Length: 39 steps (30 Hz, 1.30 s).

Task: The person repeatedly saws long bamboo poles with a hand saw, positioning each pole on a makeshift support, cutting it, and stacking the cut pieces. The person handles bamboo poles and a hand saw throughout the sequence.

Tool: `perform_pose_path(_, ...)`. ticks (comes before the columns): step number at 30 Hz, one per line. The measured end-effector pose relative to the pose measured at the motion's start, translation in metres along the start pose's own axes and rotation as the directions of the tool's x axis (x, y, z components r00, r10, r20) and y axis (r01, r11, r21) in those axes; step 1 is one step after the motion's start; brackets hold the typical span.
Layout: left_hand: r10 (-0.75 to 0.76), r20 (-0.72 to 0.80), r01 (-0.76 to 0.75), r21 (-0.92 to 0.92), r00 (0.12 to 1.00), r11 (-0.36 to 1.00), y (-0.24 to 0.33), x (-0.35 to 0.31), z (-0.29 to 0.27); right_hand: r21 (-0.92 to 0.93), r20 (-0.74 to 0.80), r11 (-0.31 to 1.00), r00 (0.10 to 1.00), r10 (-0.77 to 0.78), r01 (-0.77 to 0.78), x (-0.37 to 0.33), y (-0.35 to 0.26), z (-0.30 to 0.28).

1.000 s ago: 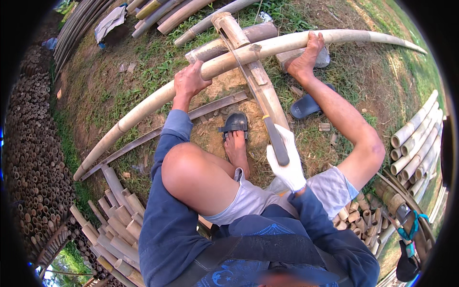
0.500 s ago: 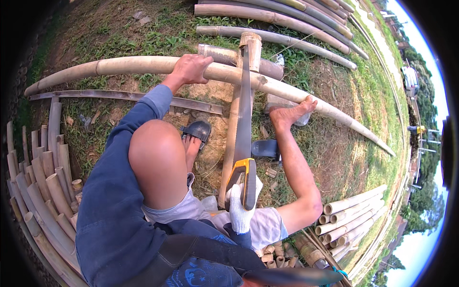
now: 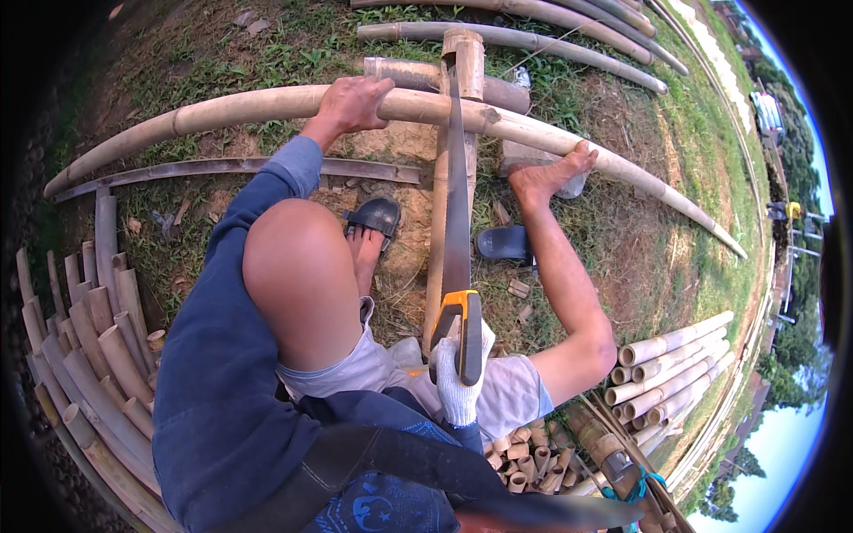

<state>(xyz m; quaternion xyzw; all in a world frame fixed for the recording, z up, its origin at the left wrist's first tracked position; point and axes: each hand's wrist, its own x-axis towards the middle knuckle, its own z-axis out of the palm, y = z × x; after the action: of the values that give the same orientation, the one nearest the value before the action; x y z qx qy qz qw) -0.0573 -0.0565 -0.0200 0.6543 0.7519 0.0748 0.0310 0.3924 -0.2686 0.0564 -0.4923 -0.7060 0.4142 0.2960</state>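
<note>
A long pale bamboo pole (image 3: 244,104) lies crosswise in front of me, over a bamboo support (image 3: 437,209). My left hand (image 3: 353,105), bare, wraps round the pole left of the support. My right hand (image 3: 459,380) wears a white knitted glove and grips the yellow and black handle of a handsaw (image 3: 458,195). The blade points away from me and lies across the pole near the support; how deep it sits there I cannot tell. My bare right foot (image 3: 553,173) rests on the pole to the right of the blade.
Bamboo poles (image 3: 515,44) lie at the far side. Cut bamboo lengths (image 3: 107,346) stand at the left, and more lengths (image 3: 675,369) are stacked at the right. Short offcuts (image 3: 533,459) lie near my right hip. A black sandal (image 3: 504,242) sits on the ground.
The right hand and saw have shifted slightly right in the picture, along with much of the scene as my view moved. My left hand keeps its hold on the pole.
</note>
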Motion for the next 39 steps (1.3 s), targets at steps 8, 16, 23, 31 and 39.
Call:
perform_pose_path(8,0.069,-0.001,-0.069,0.003,0.998,0.998,0.025,0.018,-0.004,0.255,-0.17,0.941,0.969,-0.181,0.221,0.219,0.03,0.06)
perform_pose_path(16,0.034,-0.023,-0.033,0.052,0.999,0.998,0.003,0.003,-0.005,0.02,0.042,0.999,0.998,-0.042,0.041,-0.017,0.004,-0.007)
perform_pose_path(23,0.049,0.023,-0.051,0.078,0.999,0.996,0.027,0.022,-0.016,0.34,-0.106,0.917,0.978,-0.181,0.207,0.197,0.009,0.054)
perform_pose_path(31,0.009,0.051,-0.016,0.139,0.999,0.99,0.015,0.003,-0.021,0.136,-0.079,0.985,0.992,-0.098,0.108,0.023,-0.001,0.006)
perform_pose_path(39,0.034,0.05,-0.04,0.127,0.998,0.991,0.034,0.023,-0.024,0.28,-0.139,0.941,0.978,-0.155,0.189,0.201,-0.009,0.042)
